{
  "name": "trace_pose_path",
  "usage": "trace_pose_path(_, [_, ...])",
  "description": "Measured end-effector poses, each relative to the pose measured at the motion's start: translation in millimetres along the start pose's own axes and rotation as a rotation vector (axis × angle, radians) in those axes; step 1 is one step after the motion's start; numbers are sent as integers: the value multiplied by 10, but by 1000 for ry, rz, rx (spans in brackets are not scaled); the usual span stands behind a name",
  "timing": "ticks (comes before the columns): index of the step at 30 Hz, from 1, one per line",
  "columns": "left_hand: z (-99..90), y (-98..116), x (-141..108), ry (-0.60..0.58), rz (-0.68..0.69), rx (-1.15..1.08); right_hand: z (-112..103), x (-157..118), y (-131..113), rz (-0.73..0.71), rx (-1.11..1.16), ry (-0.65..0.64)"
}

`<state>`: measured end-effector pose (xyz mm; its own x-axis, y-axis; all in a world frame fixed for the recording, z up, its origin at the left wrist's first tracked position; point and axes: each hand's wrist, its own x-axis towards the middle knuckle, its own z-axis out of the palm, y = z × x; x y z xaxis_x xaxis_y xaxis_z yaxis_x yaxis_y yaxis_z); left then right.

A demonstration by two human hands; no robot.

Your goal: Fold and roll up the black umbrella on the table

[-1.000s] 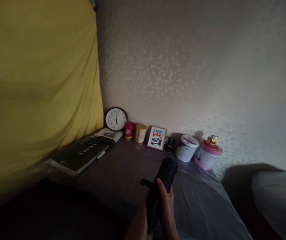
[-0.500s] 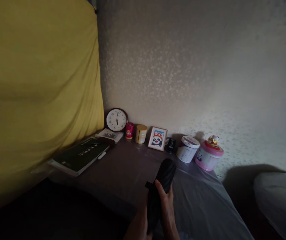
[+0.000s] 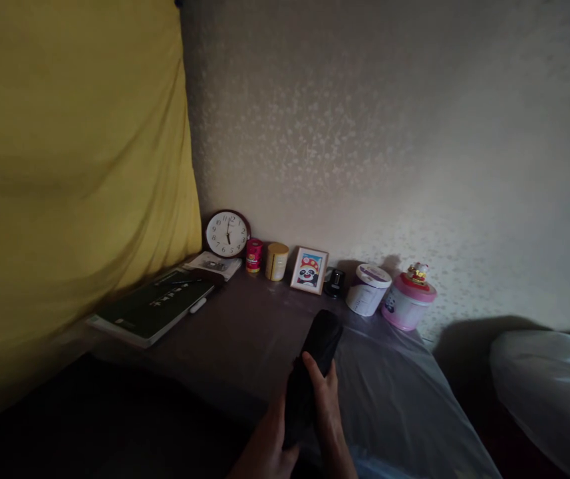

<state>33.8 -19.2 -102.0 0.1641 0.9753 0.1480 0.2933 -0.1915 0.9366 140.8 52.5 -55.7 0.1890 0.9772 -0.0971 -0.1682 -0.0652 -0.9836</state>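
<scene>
A black folded umbrella (image 3: 317, 352) is held at a slant above the near part of the table, its rounded end pointing away and to the right. Around its upper half my right hand (image 3: 325, 402) is closed, with the thumb lying across the black fabric. My left hand (image 3: 271, 436) grips the lower end from the left side. Most of its fingers are hidden behind the umbrella or lost in the dark.
On the cloth-covered table (image 3: 245, 339) stand a clock (image 3: 227, 233), a red can (image 3: 253, 256), a yellow-lidded can (image 3: 277, 262), a framed panda picture (image 3: 309, 271), a small black object (image 3: 335, 283), a white tub (image 3: 368, 290) and a pink tub (image 3: 408, 303). A dark green book (image 3: 155, 306) lies left, by a yellow curtain (image 3: 75, 146).
The small strap that stuck out at the umbrella's left side now lies against it. Both hands still hold the umbrella. The whole view has shifted slightly.
</scene>
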Motion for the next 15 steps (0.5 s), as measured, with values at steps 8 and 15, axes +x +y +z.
trace_pose_path(8, [-119,103,72,-42,10,-142,14,24,106,95,18,13])
trace_pose_path(15, [-90,-127,186,98,90,207,-67,161,248,-224,-240,32])
